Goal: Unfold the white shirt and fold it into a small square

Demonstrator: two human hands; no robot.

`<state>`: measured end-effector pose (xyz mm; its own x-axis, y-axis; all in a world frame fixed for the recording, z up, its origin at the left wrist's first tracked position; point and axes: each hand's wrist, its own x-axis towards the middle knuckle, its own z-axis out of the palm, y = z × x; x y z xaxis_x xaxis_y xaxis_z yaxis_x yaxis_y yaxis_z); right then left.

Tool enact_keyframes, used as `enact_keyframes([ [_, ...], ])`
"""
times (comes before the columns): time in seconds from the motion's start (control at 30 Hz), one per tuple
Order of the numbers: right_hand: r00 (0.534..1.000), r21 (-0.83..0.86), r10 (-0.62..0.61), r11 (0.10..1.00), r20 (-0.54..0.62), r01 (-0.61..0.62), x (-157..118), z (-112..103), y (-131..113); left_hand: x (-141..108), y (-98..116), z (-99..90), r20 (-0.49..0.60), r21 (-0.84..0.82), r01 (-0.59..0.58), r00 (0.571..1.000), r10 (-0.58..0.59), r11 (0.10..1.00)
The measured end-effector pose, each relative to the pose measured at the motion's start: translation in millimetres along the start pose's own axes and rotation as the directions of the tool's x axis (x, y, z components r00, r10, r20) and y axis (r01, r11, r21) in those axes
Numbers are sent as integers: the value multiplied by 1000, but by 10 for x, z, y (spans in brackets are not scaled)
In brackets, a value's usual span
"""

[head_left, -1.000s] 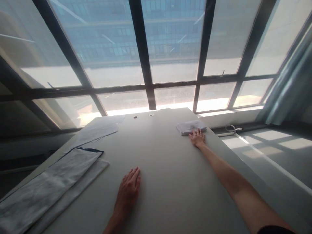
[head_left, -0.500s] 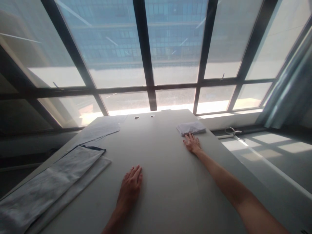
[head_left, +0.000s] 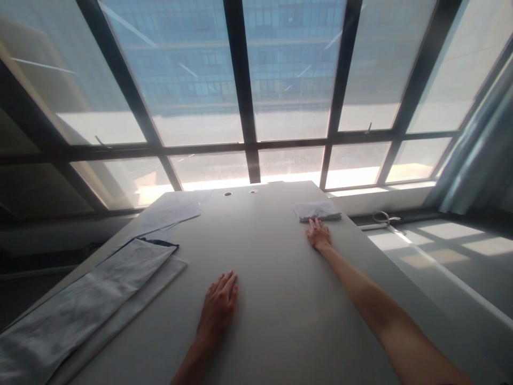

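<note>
A small folded white cloth lies near the far right of the white table. My right hand rests at its near edge, fingers apart, fingertips at the cloth. My left hand lies palm down on the bare tabletop near the middle, its fingers extended and nothing in it. Along the left side of the table lie long folded grey-white fabric pieces, one with a dark edge. Beyond them, flat white sheets overlap at the far left.
Two round holes are set in the table's far end. Tall windows with dark frames stand behind it. On the right are a grey-blue curtain, a coiled cable and a lower sunlit surface.
The whole view has shifted slightly, so everything appears a little farther right. Both hands stay in nearly the same places on the table, the right one still at the folded cloth.
</note>
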<state>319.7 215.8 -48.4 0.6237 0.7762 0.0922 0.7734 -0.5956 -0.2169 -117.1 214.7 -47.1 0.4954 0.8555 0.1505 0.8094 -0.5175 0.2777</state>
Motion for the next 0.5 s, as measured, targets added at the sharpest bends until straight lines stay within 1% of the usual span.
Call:
enact_keyframes([
  [0.07,998,0,48,999,-43,-48,0,15,5,-1,-2,3,-7,-3,-8,1000,8,1000],
  [0.1,997,0,63,998,-47,-63,6,19,8,-2,-6,8,-12,-4,-12,1000,12,1000],
  [0.2,998,3,57,998,-10,-57,45,19,19,-5,-19,34,-39,-10,-16,999,16,1000],
  [0.3,1000,10,-1,1000,26,1,96,11,31,-9,-24,55,-70,-22,-25,997,23,999],
  [0.33,999,6,-29,1000,19,29,111,8,33,-10,-22,57,-76,-25,-26,997,24,999],
  [0.43,990,-22,-129,992,-52,128,147,6,27,-15,-7,46,-71,-26,-23,997,21,999],
  [0.5,983,-19,-178,984,-49,177,167,8,18,-17,2,32,-57,-24,-20,998,19,1000],
])
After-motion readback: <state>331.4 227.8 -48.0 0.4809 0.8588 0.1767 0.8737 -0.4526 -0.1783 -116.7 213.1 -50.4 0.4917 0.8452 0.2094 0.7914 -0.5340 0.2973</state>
